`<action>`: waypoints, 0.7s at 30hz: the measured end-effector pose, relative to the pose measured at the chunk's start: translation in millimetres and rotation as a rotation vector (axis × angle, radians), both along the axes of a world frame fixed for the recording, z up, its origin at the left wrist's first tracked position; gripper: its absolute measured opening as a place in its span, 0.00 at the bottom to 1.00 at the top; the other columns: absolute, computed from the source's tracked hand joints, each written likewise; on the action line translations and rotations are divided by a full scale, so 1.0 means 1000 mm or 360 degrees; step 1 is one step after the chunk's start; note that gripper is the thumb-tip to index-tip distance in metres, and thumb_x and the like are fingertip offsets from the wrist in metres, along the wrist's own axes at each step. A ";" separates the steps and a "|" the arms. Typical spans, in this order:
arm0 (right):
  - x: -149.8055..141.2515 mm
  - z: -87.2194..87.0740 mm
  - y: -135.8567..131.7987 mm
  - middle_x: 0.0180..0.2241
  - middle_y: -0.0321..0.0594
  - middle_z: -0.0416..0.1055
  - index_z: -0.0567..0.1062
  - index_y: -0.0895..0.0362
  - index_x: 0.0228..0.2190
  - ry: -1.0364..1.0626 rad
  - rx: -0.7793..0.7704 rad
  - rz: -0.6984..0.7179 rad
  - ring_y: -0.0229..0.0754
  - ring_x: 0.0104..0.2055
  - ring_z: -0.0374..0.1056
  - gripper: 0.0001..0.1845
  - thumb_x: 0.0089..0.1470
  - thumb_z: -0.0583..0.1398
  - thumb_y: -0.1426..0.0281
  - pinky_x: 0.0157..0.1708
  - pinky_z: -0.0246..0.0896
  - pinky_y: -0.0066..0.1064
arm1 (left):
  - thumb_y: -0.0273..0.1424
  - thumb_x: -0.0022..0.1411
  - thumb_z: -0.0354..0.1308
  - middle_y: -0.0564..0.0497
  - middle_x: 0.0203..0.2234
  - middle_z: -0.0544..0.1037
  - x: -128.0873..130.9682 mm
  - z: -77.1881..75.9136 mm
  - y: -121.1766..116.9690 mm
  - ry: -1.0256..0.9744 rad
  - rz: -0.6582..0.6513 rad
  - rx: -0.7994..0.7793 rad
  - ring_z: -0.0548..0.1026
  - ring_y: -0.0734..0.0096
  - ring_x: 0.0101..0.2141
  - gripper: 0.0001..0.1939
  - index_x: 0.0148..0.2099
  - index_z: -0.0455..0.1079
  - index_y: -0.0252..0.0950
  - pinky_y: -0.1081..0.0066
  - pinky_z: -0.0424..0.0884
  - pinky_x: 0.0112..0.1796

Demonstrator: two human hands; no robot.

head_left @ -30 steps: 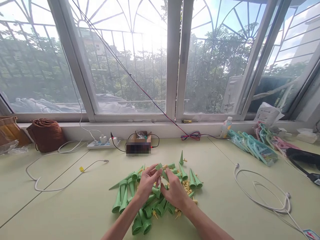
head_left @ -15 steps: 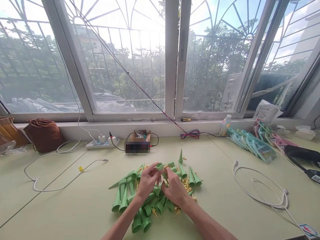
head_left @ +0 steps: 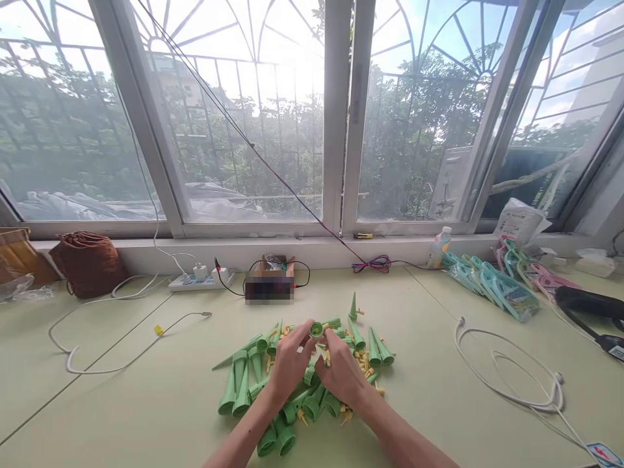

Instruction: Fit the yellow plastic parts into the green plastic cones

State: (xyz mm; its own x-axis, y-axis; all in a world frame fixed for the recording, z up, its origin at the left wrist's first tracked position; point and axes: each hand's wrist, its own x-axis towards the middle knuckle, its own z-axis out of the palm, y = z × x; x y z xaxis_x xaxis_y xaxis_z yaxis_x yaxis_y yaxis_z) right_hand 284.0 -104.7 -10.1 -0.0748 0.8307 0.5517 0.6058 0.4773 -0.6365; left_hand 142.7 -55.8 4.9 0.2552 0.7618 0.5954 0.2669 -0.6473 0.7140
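Surface: a pale table (head_left: 146,406) is crossed by dark seams; green cones (head_left: 242,393) and yellow pegs (head_left: 363,364) are heaped at lower centre.
Room: the table is backed by barred windows (head_left: 244,149).
Containers: clear plastic is held in the carton (head_left: 289,268), centre; the sack (head_left: 88,263), left, is gathered shut.
Hands: the held cone (head_left: 316,330) is gripped by the left hand's (head_left: 292,357) curled fingers, just below centre; a peg beside it is pinched by the right hand (head_left: 341,370).
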 end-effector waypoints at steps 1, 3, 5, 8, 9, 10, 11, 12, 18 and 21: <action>0.000 0.000 0.000 0.34 0.41 0.65 0.63 0.57 0.40 -0.0008 0.0012 -0.0006 0.44 0.35 0.64 0.14 0.49 0.52 0.79 0.32 0.63 0.33 | 0.34 0.62 0.56 0.47 0.31 0.79 -0.001 0.001 0.000 0.0070 0.0021 0.0081 0.75 0.67 0.27 0.15 0.49 0.74 0.38 0.71 0.72 0.31; -0.001 -0.001 0.001 0.34 0.41 0.65 0.63 0.57 0.40 -0.0020 0.0043 -0.0012 0.44 0.35 0.65 0.14 0.50 0.52 0.79 0.32 0.64 0.33 | 0.32 0.64 0.52 0.45 0.35 0.79 -0.002 0.001 0.000 0.0202 0.0043 0.0206 0.76 0.66 0.29 0.16 0.52 0.73 0.38 0.71 0.71 0.32; -0.002 -0.002 0.001 0.34 0.41 0.65 0.63 0.57 0.40 -0.0034 0.0073 -0.0025 0.44 0.34 0.65 0.14 0.49 0.52 0.79 0.31 0.64 0.33 | 0.31 0.66 0.49 0.44 0.37 0.79 -0.004 0.000 0.000 0.0296 0.0052 0.0276 0.76 0.66 0.30 0.17 0.54 0.71 0.38 0.72 0.71 0.32; -0.003 -0.003 0.002 0.33 0.41 0.65 0.62 0.57 0.39 -0.0058 0.0104 -0.0069 0.44 0.34 0.64 0.13 0.50 0.52 0.79 0.31 0.64 0.34 | 0.31 0.67 0.48 0.44 0.36 0.79 -0.004 -0.002 0.001 0.0348 0.0068 0.0306 0.75 0.67 0.29 0.17 0.55 0.70 0.37 0.72 0.70 0.32; -0.004 -0.003 0.002 0.33 0.41 0.65 0.62 0.57 0.39 -0.0063 0.0108 -0.0078 0.44 0.34 0.64 0.12 0.50 0.52 0.78 0.32 0.65 0.34 | 0.31 0.67 0.48 0.44 0.36 0.79 -0.004 -0.002 0.001 0.0336 0.0076 0.0294 0.75 0.67 0.29 0.17 0.55 0.70 0.38 0.72 0.70 0.32; -0.004 -0.003 0.001 0.34 0.42 0.65 0.62 0.57 0.39 -0.0062 0.0109 -0.0079 0.44 0.34 0.64 0.13 0.50 0.52 0.78 0.32 0.65 0.35 | 0.31 0.66 0.49 0.45 0.36 0.79 -0.003 -0.002 0.000 0.0309 0.0087 0.0271 0.75 0.68 0.28 0.17 0.54 0.71 0.38 0.72 0.70 0.32; -0.004 -0.003 0.001 0.34 0.42 0.65 0.62 0.57 0.39 -0.0056 0.0106 -0.0070 0.44 0.35 0.64 0.13 0.50 0.53 0.78 0.33 0.65 0.35 | 0.31 0.65 0.51 0.46 0.35 0.79 -0.002 -0.002 0.000 0.0267 0.0096 0.0240 0.75 0.68 0.28 0.16 0.53 0.71 0.38 0.72 0.70 0.32; -0.005 -0.002 0.000 0.35 0.43 0.65 0.62 0.57 0.40 -0.0047 0.0101 -0.0059 0.45 0.36 0.64 0.14 0.49 0.53 0.78 0.34 0.66 0.35 | 0.31 0.64 0.52 0.47 0.33 0.79 -0.001 -0.002 -0.001 0.0214 0.0106 0.0201 0.75 0.68 0.27 0.16 0.52 0.72 0.39 0.72 0.70 0.31; -0.004 0.002 -0.003 0.37 0.44 0.66 0.63 0.57 0.41 -0.0040 0.0049 0.0003 0.46 0.38 0.65 0.17 0.47 0.54 0.79 0.37 0.67 0.38 | 0.35 0.61 0.57 0.53 0.20 0.74 0.004 0.005 -0.008 -0.0130 -0.0007 -0.0170 0.72 0.70 0.20 0.14 0.48 0.73 0.38 0.74 0.69 0.24; -0.004 0.003 -0.004 0.37 0.44 0.66 0.64 0.57 0.42 -0.0024 0.0065 0.0013 0.46 0.39 0.66 0.18 0.46 0.54 0.79 0.37 0.68 0.38 | 0.37 0.59 0.60 0.55 0.18 0.73 0.006 0.006 -0.010 -0.0229 -0.0090 -0.0310 0.71 0.71 0.18 0.16 0.48 0.73 0.37 0.74 0.68 0.22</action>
State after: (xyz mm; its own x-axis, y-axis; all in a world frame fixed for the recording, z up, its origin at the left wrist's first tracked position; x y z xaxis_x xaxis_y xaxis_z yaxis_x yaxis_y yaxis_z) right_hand 280.1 -108.4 -6.9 -0.0901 0.8069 0.5838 0.6113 0.5075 -0.6072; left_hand 148.4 -65.4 10.5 0.2240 0.8527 0.4719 0.1208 -0.5047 0.8548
